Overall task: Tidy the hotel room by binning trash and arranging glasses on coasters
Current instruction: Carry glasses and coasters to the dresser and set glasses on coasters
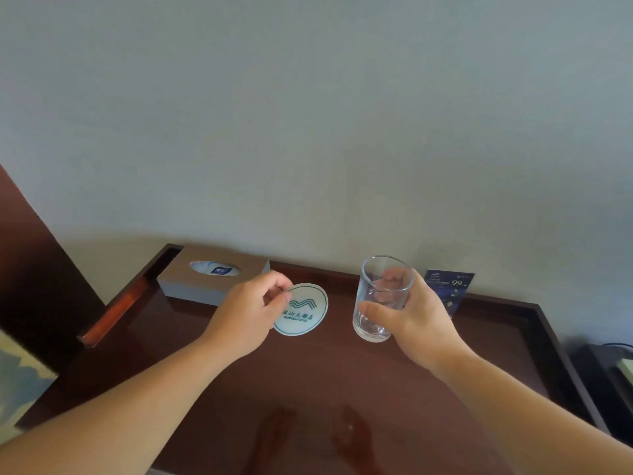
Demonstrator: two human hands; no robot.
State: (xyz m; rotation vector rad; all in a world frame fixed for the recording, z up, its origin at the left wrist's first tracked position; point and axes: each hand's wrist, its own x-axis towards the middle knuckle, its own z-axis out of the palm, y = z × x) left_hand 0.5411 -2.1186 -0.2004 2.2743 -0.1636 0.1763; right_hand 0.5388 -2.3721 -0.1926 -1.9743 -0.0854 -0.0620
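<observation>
Left hand (251,310): pinches the near edge of the coaster (305,311) between thumb and fingertips.
Right hand (416,317): wraps round the glass (380,299), thumb in front, fingers showing through from behind.
Glass: empty, leaning a little, just right of the coaster and apart from it. I cannot tell whether its base touches the table (308,382).
Coaster: round and pale with a green logo, in front of the tissue box (212,277). I cannot tell whether it lies flat or is lifted.
Risk, landing: set down at a lean, the glass could catch the coaster's edge and rock or tip.
Risk, coaster: held only by a pinch, it may skid on the polished top when released.
Risk, grip: smooth glass could slip through a loose hold.
Table: dark reddish wood, glossy enough to mirror the arms, with a raised rim.
Room: a plain pale wall stands behind; a blue card (448,286) stands against it beyond the right hand.
</observation>
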